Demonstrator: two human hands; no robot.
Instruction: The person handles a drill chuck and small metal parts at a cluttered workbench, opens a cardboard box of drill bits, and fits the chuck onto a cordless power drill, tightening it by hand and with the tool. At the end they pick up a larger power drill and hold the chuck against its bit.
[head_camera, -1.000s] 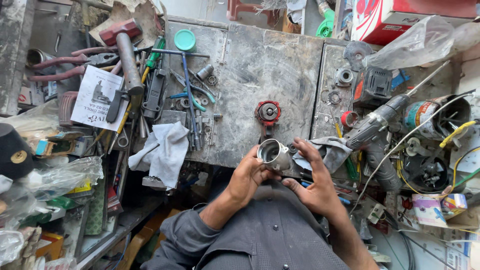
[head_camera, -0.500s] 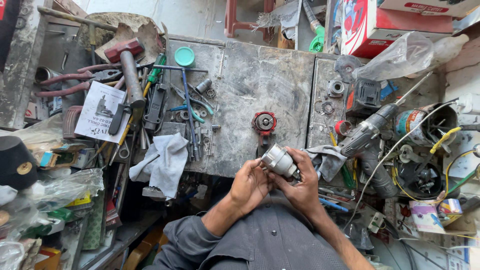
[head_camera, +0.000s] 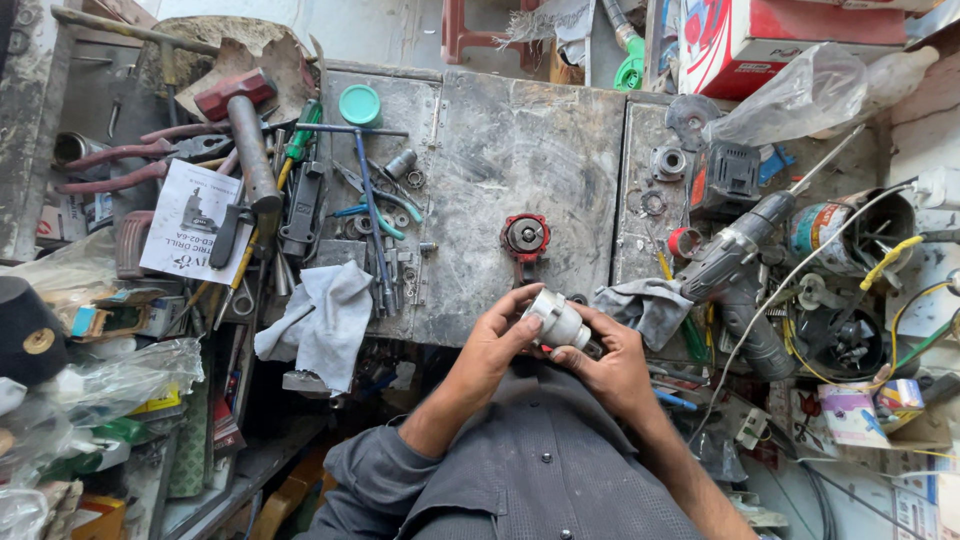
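Both our hands close on one thing in the head view: a short silvery metal cylinder (head_camera: 556, 320), some sort of tool housing, held just off the near edge of the workbench (head_camera: 520, 150) and above our lap. Our left hand (head_camera: 492, 345) pinches its open end from the left side, thumb and fingertips curled round the rim, while our right hand (head_camera: 610, 365) cups the darker back end from below and to the right, fingers wrapped under it. So the piece lies between the two grips, its long axis running on a slant from upper left, at the left hand's fingertips, down to lower right into the right palm; the open mouth tilts up and away from us, toward the bench. We judge the two hands about equally near, with the right bearing the weight and the left steadying the end. Straight ahead of the grip, well apart on the bench top, sits a red round part (head_camera: 525, 237) with a dark centre. Just right of the right hand lies a grey rag (head_camera: 650, 305), and beyond that a cordless drill (head_camera: 735, 265). Left of the left hand hangs a pale cloth (head_camera: 325, 320) over the bench edge, near it though not touching. We have only this one view.
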